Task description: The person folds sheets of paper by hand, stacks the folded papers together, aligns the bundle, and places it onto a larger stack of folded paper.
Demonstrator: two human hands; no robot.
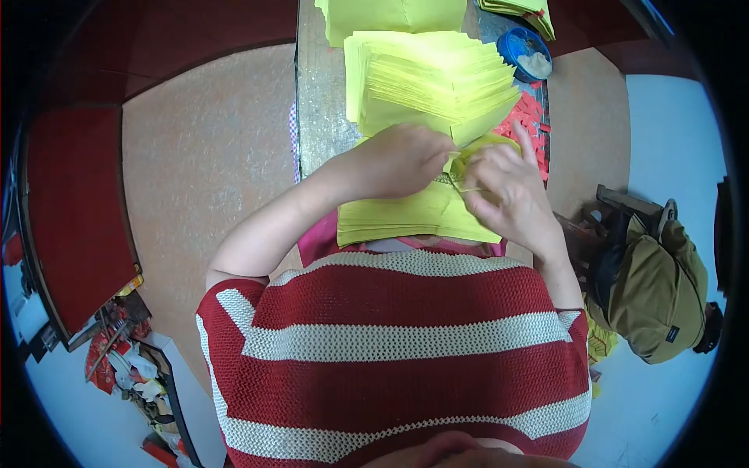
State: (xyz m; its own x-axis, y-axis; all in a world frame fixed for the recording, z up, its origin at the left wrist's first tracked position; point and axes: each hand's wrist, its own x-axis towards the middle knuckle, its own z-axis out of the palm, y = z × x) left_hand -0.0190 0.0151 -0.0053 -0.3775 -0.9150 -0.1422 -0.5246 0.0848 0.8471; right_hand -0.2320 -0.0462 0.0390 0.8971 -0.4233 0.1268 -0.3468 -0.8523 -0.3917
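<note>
Both hands meet over yellow paper sheets [406,214] lying at the table's near edge, close to my body. My left hand [409,160] is closed, thumb and fingers pinching the edge of a yellow paper. Just to its right, my right hand [507,187] has bent fingers closed on the same folded paper, with one finger stretched upward. Between the hands shows a small patterned strip on the paper, too small to make out. Right beyond them stands a thick fanned stack of yellow paper [425,82], creased down the middle.
Another yellow stack [394,19] lies farther back on the table [320,86]. A blue bowl [524,54] with a whitish substance stands at the right edge, near red paper pieces [530,125]. An olive bag [655,288] rests on the right, and a dark red panel [74,226] is on the left.
</note>
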